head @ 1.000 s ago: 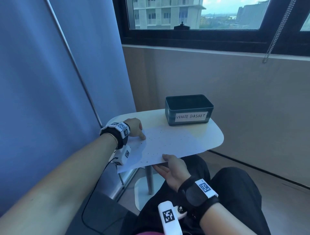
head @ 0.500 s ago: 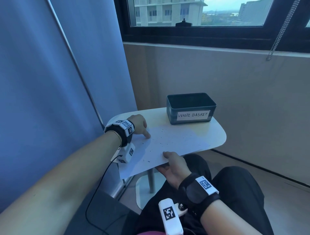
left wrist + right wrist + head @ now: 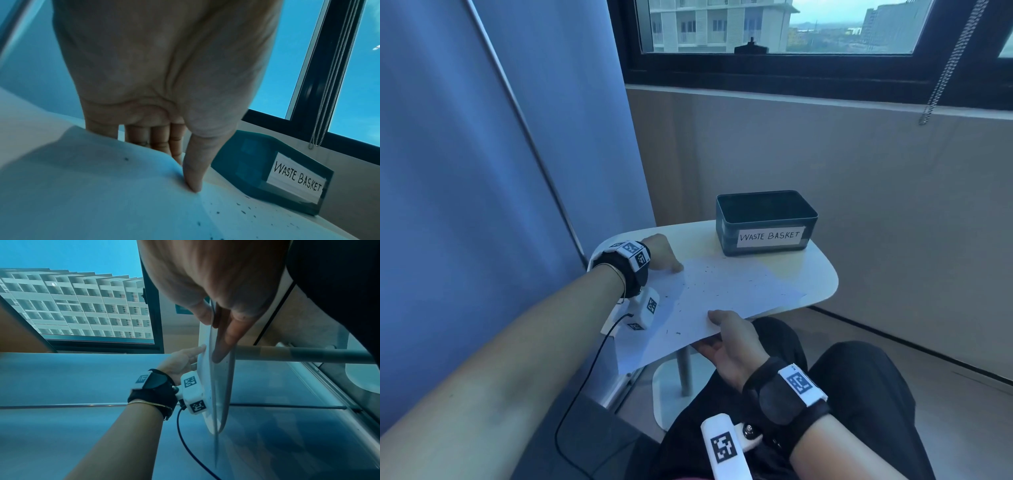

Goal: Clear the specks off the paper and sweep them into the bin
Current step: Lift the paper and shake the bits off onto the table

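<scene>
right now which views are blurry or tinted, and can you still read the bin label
Head view: sharp, dim bluish daylight, label on the waste basket readable. Left wrist view: strong cyan tint, left hand close and soft, label readable but tilted. Right wrist view: right hand blurred, paper edge-on, label not seen.

I see thin matt white paper [image 3: 726, 294] with dark specks [image 3: 709, 291], on a smooth off-white tabletop [image 3: 822, 277] with slight sheen. Bin [image 3: 767, 222] looks like dark teal plastic, smooth, with a matt paper label [image 3: 769, 236]. Wrist straps [image 3: 787, 401] look like black cloth.
</scene>
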